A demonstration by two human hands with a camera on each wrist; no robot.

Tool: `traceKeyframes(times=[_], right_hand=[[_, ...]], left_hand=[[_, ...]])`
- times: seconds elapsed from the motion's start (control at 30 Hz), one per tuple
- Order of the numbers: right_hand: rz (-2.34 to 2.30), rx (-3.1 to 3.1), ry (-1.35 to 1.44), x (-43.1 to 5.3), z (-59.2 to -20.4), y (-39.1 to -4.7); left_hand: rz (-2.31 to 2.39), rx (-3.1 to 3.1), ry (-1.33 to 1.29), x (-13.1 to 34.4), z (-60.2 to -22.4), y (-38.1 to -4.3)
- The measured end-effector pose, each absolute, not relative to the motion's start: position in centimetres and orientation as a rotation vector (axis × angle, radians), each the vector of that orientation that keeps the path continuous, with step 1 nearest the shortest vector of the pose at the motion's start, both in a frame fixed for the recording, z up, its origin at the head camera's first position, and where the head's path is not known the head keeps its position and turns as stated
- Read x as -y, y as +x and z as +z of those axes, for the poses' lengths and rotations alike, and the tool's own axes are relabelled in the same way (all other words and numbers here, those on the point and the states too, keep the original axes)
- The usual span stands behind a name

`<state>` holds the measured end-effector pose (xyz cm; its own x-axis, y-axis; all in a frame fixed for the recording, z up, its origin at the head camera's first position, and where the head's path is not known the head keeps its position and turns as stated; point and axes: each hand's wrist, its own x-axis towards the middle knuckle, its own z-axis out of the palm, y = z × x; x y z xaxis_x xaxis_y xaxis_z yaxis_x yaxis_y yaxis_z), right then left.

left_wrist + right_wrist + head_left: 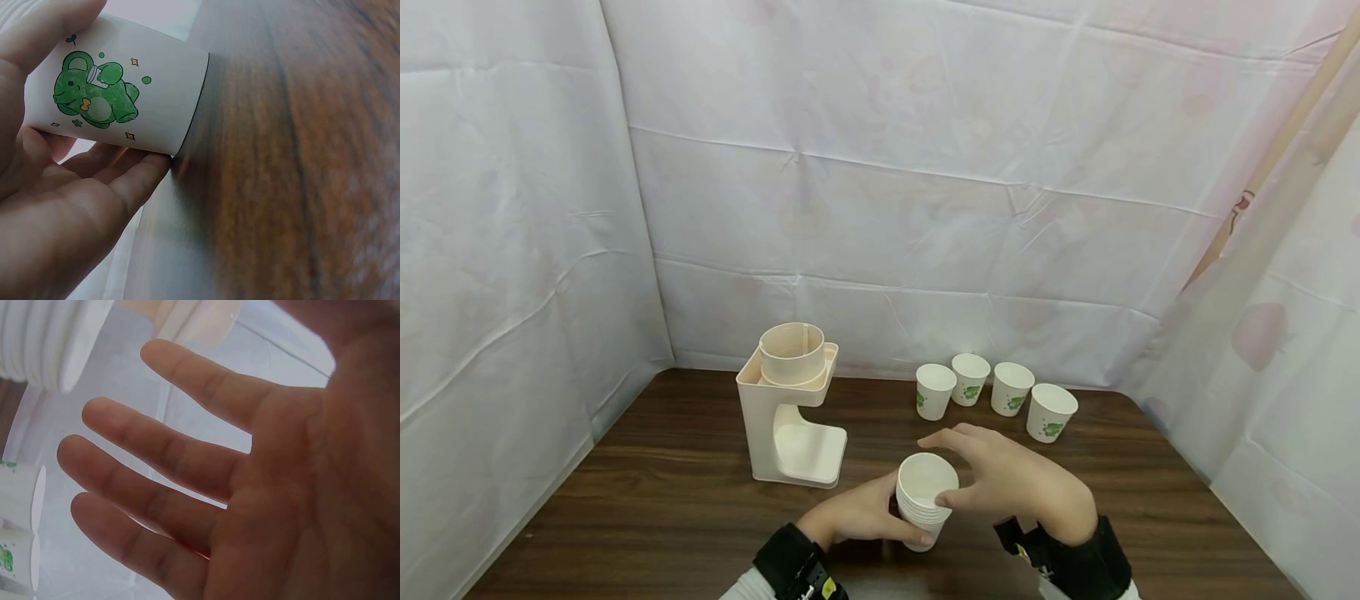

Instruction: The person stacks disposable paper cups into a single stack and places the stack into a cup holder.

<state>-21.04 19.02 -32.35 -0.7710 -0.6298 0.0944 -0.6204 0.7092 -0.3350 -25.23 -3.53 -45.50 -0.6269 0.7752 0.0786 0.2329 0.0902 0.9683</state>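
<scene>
One cup stack in L hand, R hand nr.

From here I see the brown table bearing a cream stand, four paper cups and one cup stack.

A cream stand with a round tub on top sits on the left side of the dark brown wood table. Four white paper cups with little green pictures stand upright near the back, over to the right. Pale, wrinkly cloth hangs behind and on both sides, with soft pink spots and a slanted tan pole on the right.
</scene>
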Motion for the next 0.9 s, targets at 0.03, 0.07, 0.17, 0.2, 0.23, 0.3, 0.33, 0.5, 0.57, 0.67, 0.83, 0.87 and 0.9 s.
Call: traceKeyframes(times=[0.03,0.07,0.17,0.2,0.23,0.3,0.33,0.5,0.57,0.67,0.83,0.87,0.9], right_hand=[[-0.558,-2.879,-1.053,-19.2,-32.3,-21.0],[-0.564,-2.88,-1.049,-19.4,-32.2,-21.1],[-0.589,-2.87,-1.035,-19.8,-32.0,-21.1],[-0.59,-2.869,-1.033,-19.9,-31.9,-21.1],[-0.594,-2.87,-1.031,-19.9,-31.8,-21.1],[-0.607,-2.873,-1.019,-20.1,-31.8,-21.2],[-0.613,-2.877,-1.017,-20.1,-31.8,-21.3],[-0.627,-2.916,-1.051,-20.3,-32.2,-21.8],[-0.628,-2.936,-1.084,-20.3,-32.4,-22.0],[-0.647,-2.96,-1.126,-20.3,-32.6,-22.5],[-0.693,-3.002,-1.134,-20.1,-33.2,-23.4],[-0.692,-3.017,-1.125,-20.1,-33.3,-23.6],[-0.684,-3.032,-1.119,-20.1,-33.5,-23.8]], left_hand=[[1.56,-1.925,0.984,3.5,-45.5,-25.2],[1.559,-1.934,0.981,3.5,-45.5,-25.2],[1.554,-1.953,0.971,3.5,-45.5,-25.2],[1.554,-1.954,0.969,3.5,-45.5,-25.2],[1.553,-1.958,0.967,3.5,-45.5,-25.2],[1.549,-1.964,0.967,3.4,-45.5,-25.2],[1.547,-1.964,0.967,3.4,-45.5,-25.2],[1.548,-1.936,0.981,3.4,-45.7,-25.3],[1.552,-1.917,0.984,3.4,-45.7,-25.3],[1.553,-1.911,0.983,3.4,-45.7,-25.3],[1.551,-1.928,0.978,3.5,-45.7,-25.3],[1.553,-1.929,0.977,3.5,-45.7,-25.4],[1.557,-1.927,0.978,3.5,-45.7,-25.4]])
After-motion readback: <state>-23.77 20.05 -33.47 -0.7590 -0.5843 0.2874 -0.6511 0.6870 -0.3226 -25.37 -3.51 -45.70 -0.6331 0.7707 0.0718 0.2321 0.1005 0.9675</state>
